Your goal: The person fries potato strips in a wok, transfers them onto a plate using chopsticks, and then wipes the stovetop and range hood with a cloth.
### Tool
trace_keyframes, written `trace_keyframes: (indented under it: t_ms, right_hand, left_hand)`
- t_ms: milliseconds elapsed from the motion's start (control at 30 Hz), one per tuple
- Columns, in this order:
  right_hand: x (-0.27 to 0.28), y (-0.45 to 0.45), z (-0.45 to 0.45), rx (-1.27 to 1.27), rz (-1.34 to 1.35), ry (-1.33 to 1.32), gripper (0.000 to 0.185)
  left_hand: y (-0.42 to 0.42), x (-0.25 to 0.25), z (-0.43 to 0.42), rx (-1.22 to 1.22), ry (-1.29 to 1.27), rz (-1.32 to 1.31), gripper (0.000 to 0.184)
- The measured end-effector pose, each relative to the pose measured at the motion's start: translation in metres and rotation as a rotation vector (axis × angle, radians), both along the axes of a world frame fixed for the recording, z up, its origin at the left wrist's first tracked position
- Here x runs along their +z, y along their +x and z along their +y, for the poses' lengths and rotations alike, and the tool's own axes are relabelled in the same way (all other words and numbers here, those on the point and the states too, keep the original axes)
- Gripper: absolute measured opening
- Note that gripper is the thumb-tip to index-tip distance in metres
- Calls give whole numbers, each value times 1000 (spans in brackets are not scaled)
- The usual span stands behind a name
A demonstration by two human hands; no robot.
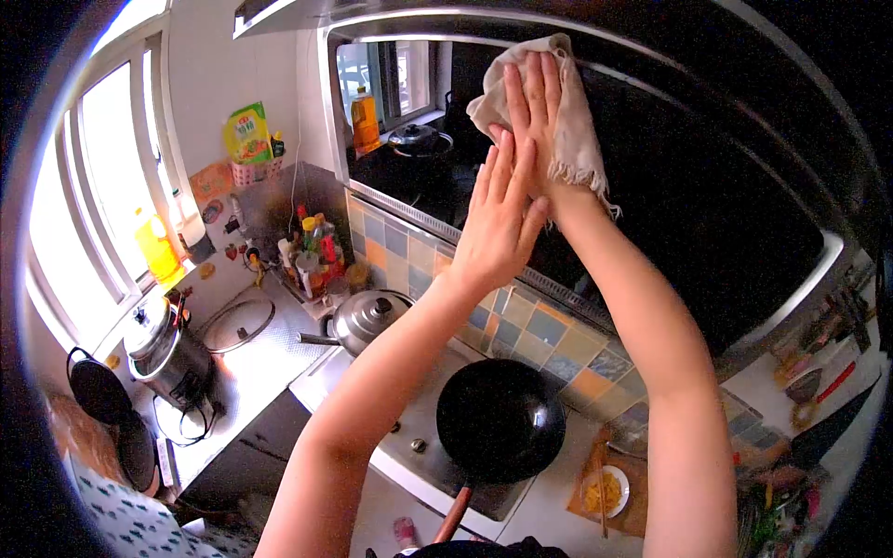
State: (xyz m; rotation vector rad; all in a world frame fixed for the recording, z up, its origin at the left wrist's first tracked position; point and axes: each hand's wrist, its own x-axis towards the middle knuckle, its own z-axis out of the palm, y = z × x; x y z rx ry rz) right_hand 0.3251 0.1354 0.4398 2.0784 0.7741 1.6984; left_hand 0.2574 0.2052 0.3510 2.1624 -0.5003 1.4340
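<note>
My right hand (539,116) lies flat on a pale cloth (582,139) with a frayed edge, pressing it against the upper part of the glossy black range hood panel (688,214). Its fingers point up, and cloth spreads out on both sides of them. Just below and to the left is my left hand (498,223), fingers stretched upward and thumb apart, holding nothing. Its fingertips overlap the base of my right hand; whether they touch it or the panel I cannot tell.
Below my arms, a black wok (500,420) and a lidded steel pot (368,321) sit on the stove (400,465). A plate of yellow food (609,493) is at right. Bottles (321,244), a rice cooker (172,358) and a glass lid (239,325) stand left.
</note>
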Motion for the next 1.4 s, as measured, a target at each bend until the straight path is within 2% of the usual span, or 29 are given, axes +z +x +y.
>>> trace_keyframes:
  t_ms: [67, 133, 200, 367, 467, 600, 633, 667, 833, 1033, 1100, 1233, 1400]
  right_hand:
    - [-1, -2, 14, -133, -16, -117, 66]
    - [-11, 6, 19, -65, -5, -162, 65]
    - [-32, 9, 19, -130, -50, -274, 69]
    - [-67, -11, -12, -373, 37, -676, 66]
    - [-67, -18, -52, -362, -66, -808, 64]
    - [-44, -11, -98, 381, 200, -335, 55]
    - [-34, -7, -109, 443, 153, -328, 53]
    - [-22, -16, -118, 343, 50, -333, 54]
    - [24, -33, -175, 186, -84, -217, 58]
    - [33, -61, -257, 167, -93, -38, 57]
    - [29, -73, -276, 91, -98, 11, 57]
    - [5, -73, -306, 104, -121, 94, 57]
    - [-62, -71, -321, 86, 12, 140, 57]
  left_hand:
    - [3, -8, 12, 5, 1, 6, 63]
    - [2, -19, 15, -11, -29, 52, 64]
    - [-1, -34, 13, -32, -37, 75, 65]
    - [-19, -81, -25, -70, -57, 198, 66]
    - [-28, -85, -55, -88, -29, 202, 67]
    - [-31, -55, -97, -103, -62, 145, 66]
    - [-34, -43, -106, -125, -79, 117, 66]
    - [-33, -33, -115, -142, -76, 80, 65]
    - [-38, 14, -160, -139, 10, 12, 65]
    - [-50, 32, -234, -201, 64, -87, 68]
    - [-53, 29, -255, -222, 78, -95, 70]
    - [-60, 7, -286, -258, 65, -64, 70]
    - [-63, -47, -299, -242, 118, 93, 73]
